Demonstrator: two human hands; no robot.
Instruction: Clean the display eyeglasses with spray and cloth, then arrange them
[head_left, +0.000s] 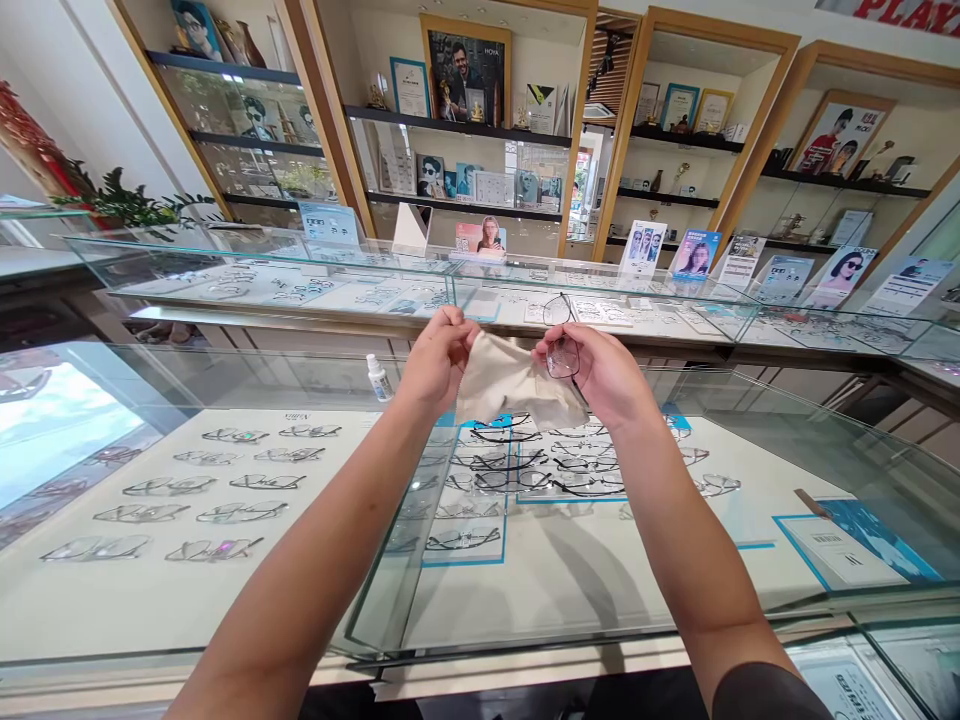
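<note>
Above the glass counter, my left hand (441, 362) pinches the upper left corner of a beige cleaning cloth (504, 382), which hangs down between my two hands. My right hand (604, 372) is closed on a pair of thin dark-framed eyeglasses (562, 358), held upright on end with one lens above the other. Its fingers also meet the right end of the cloth, though whether they grip it I cannot tell. On the glass top, left of my left hand, stands a small white spray bottle (379, 378).
Under the glass top, several eyeglass frames (234, 436) lie in rows, with more frames (510, 460) below my hands. A second glass display counter (337, 262) runs across behind, bearing small advertising cards (696, 255). Wooden shelves (457, 130) with pictures line the wall.
</note>
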